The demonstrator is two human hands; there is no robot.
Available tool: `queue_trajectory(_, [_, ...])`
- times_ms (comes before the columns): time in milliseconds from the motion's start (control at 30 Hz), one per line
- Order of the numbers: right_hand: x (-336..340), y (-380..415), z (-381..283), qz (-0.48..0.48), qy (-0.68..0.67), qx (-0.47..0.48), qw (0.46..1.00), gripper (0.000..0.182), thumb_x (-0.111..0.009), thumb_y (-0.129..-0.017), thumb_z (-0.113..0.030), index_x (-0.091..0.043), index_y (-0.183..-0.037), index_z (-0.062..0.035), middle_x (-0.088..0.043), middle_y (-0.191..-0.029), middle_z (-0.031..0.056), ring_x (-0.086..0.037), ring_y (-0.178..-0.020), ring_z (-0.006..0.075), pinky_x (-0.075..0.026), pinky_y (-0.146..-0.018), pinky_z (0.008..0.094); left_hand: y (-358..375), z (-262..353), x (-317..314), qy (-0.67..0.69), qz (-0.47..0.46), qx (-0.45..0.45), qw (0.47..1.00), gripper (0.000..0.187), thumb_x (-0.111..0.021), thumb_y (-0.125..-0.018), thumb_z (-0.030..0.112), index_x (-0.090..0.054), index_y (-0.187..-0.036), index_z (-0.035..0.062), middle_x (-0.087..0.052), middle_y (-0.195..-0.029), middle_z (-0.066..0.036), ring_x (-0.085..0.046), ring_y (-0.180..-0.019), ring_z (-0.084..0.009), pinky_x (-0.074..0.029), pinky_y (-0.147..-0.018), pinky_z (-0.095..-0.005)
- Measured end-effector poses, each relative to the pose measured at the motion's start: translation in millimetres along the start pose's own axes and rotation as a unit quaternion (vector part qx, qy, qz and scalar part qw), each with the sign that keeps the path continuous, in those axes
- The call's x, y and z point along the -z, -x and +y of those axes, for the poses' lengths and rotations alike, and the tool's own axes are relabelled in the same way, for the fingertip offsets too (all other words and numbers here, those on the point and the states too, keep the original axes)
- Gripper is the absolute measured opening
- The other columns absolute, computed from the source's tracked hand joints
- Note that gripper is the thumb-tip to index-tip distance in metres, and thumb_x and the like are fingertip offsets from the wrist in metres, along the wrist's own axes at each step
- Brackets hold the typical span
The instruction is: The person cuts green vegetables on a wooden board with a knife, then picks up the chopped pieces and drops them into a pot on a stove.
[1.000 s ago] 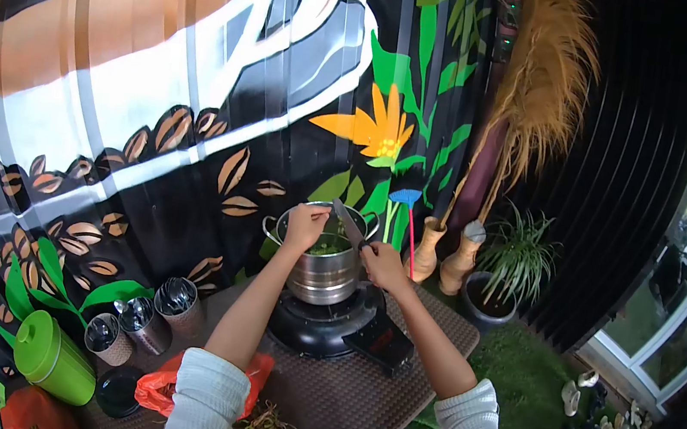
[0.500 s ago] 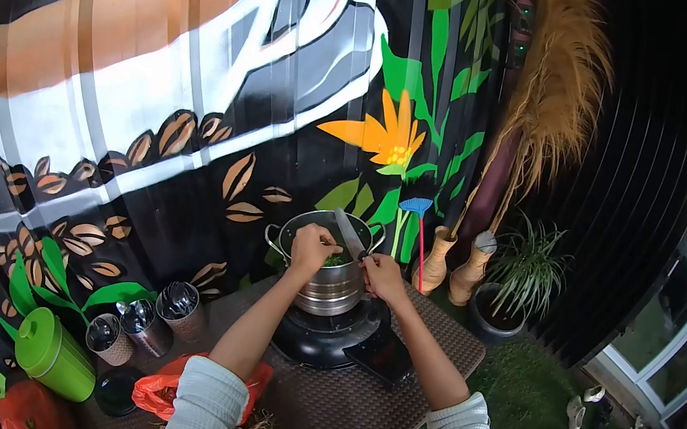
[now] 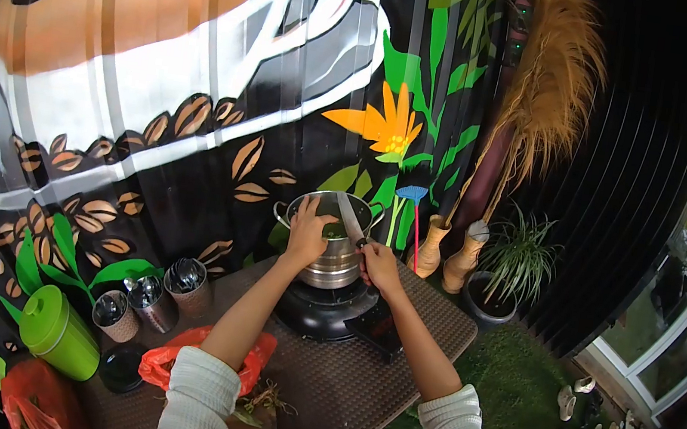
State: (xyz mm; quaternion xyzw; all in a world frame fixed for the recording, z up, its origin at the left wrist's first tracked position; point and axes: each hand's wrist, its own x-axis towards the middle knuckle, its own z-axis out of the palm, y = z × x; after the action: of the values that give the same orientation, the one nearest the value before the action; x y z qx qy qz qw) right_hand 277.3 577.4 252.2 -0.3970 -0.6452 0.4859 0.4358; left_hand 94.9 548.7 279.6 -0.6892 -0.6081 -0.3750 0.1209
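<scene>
The left hand (image 3: 306, 236) rests on the near rim of a shiny steel two-handled cooking pot (image 3: 328, 256) holding chopped green leaves (image 3: 334, 232), its fingers curled over the edge. The right hand (image 3: 378, 264) grips the dark handle of a steel-bladed kitchen knife (image 3: 350, 220), whose blade slants up from its fingers across the pot's mouth. Below both hands, the pot stands on a round black stove (image 3: 329, 312) on a brown woven tabletop (image 3: 356, 381).

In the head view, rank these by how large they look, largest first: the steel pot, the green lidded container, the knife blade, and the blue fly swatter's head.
1. Steel pot and green lidded container: they look alike, and the container is nearer the camera, so unranked.
2. Knife blade.
3. Blue fly swatter's head.
</scene>
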Motion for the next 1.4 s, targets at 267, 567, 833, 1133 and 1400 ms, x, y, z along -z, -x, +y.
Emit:
queue_trajectory(267, [-34, 111, -9, -0.046, -0.093, -0.036, 0.994, 0.027, -0.043, -0.093, -0.021, -0.056, -0.095, 0.0019, -0.047, -0.055, 0.0038, -0.040, -0.038, 0.0106, -0.031, -0.035, 0.0255, 90, -15, 77, 0.205, -0.043, 0.062, 0.976, 0.027, -0.070, -0.070, 0.006, -0.069, -0.096, 0.0107, -0.055, -0.113, -0.015, -0.049, -0.108, -0.0284, -0.041, -0.090, -0.0398])
queue_trajectory(567, [-125, 285, 19, -0.068, -0.129, -0.117, 0.982, 0.027, -0.044, -0.094, -0.021, -0.059, -0.097, 0.0018, -0.046, -0.054, 0.0024, -0.041, -0.038, 0.0098, -0.031, -0.035, 0.0253, 284, -56, 167, 0.472, -0.121, 0.211, 0.848, 0.019, -0.063, -0.082, 0.006, -0.066, -0.098, -0.0033, -0.067, -0.088, -0.008, -0.064, -0.078, -0.0120, -0.050, -0.073, -0.0221])
queue_trajectory(833, [-171, 441, 72, -0.130, 0.096, -0.123, 0.979, 0.025, -0.047, -0.091, -0.021, -0.060, -0.087, 0.0012, -0.049, -0.053, 0.0040, -0.047, -0.045, 0.0110, -0.038, -0.044, 0.0269, 472, -101, 184, 0.546, -0.281, 0.362, 0.701, 0.020, -0.064, -0.082, 0.011, -0.064, -0.098, -0.0020, -0.066, -0.087, -0.009, -0.064, -0.078, -0.0143, -0.053, -0.072, -0.0257])
queue_trajectory(1133, [-183, 513, 49, -0.225, 0.227, -0.086, 0.944, 0.029, -0.054, -0.082, -0.019, -0.064, -0.103, -0.0029, -0.061, -0.071, 0.0159, -0.057, -0.061, 0.0231, -0.045, -0.061, 0.0339, 527, -96, 161, 0.280, -0.220, 0.191, 0.915, 0.017, -0.064, -0.072, -0.003, -0.067, -0.088, 0.0010, -0.067, -0.083, -0.013, -0.063, -0.075, -0.0209, -0.050, -0.067, -0.0301])
queue_trajectory(1400, [-178, 516, 69, -0.134, 0.259, -0.096, 0.952, 0.026, -0.055, -0.083, -0.022, -0.064, -0.095, -0.0015, -0.057, -0.064, 0.0145, -0.057, -0.059, 0.0214, -0.044, -0.058, 0.0338, 520, -90, 153, 0.312, -0.236, 0.216, 0.895, 0.018, -0.062, -0.077, 0.002, -0.065, -0.093, -0.0035, -0.066, -0.090, -0.015, -0.064, -0.082, -0.0228, -0.050, -0.072, -0.0312])
